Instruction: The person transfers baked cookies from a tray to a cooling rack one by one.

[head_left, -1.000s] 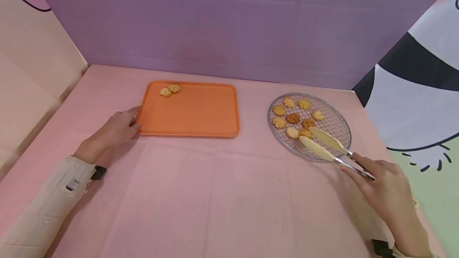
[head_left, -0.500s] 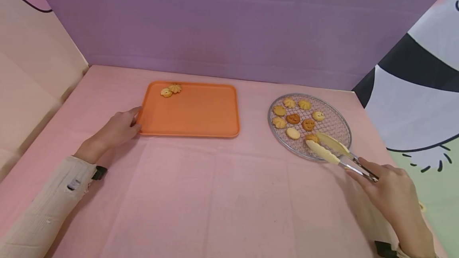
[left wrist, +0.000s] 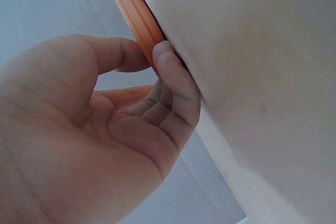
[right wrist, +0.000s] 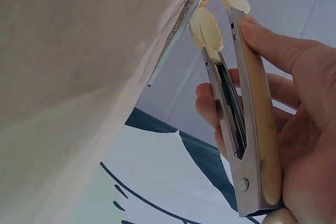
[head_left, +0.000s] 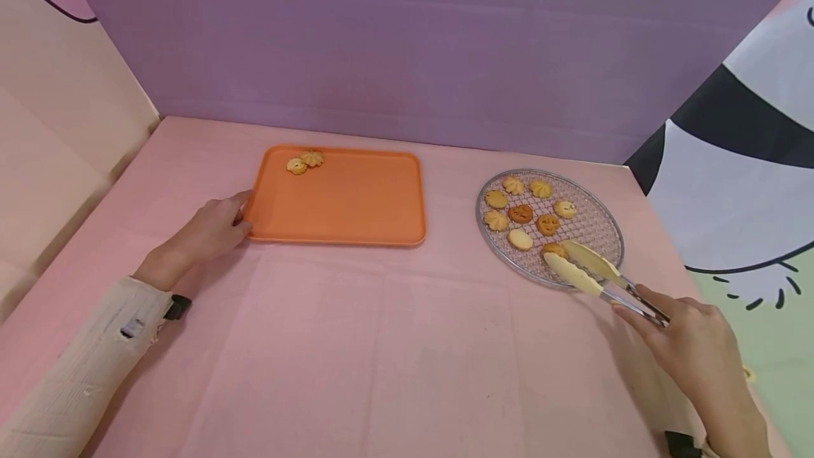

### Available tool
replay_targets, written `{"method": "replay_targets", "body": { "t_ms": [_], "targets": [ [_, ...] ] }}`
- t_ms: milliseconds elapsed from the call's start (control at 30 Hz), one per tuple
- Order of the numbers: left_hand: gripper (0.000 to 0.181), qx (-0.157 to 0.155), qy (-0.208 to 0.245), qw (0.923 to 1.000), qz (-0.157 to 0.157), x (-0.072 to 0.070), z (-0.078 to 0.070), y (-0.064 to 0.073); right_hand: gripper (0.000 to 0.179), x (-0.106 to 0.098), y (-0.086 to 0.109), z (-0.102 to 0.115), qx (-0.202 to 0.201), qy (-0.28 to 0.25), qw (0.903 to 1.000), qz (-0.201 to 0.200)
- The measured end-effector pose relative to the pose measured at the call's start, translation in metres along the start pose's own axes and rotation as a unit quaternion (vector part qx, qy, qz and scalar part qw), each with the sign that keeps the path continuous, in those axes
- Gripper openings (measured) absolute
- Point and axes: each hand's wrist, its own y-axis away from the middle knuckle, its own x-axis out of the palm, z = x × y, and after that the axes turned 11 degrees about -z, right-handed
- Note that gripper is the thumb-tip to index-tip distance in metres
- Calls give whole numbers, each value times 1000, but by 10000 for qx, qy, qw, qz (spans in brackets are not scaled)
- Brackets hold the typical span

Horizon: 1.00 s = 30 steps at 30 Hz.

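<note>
My left hand [head_left: 213, 233] pinches the left edge of an orange tray [head_left: 343, 221]; in the left wrist view the thumb and curled fingers close on the tray's rim [left wrist: 137, 17]. Two cookies [head_left: 304, 162] lie in the tray's far left corner. My right hand [head_left: 689, 338] grips metal tongs [right wrist: 252, 108] with cream tips. Those tips straddle a golden cookie [head_left: 555, 250] near the front of a round wire rack [head_left: 620, 232], partly hiding it. Several other cookies sit on the rack, among them a pale round one [head_left: 520, 239] and two brown ones, one a brown cookie [head_left: 521, 213].
A pink cloth [head_left: 381, 345] covers the table. Behind it rises a purple backdrop [head_left: 394, 48]; a cream panel [head_left: 57, 126] stands at the left, and a printed panel [head_left: 731, 182] at the right. The tray and rack stand apart, with cloth between them.
The tongs have shifted right and toward me, and the golden cookie between their tips has slid away from the pale round one. My left hand stays on the tray.
</note>
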Motion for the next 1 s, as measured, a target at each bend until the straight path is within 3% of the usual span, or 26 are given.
{"method": "replay_targets", "body": {
  "t_ms": [600, 1000],
  "targets": [
    [61, 55, -22, 10000, -16, 0, -1, 0, 52, -3, -2, 0, 456, 140, 9980, 425],
    [61, 32, -22, 10000, -1, -1, -2, 0, 48, -1, -5, 5, -43, -90, 9997, -200]
  ]
}}
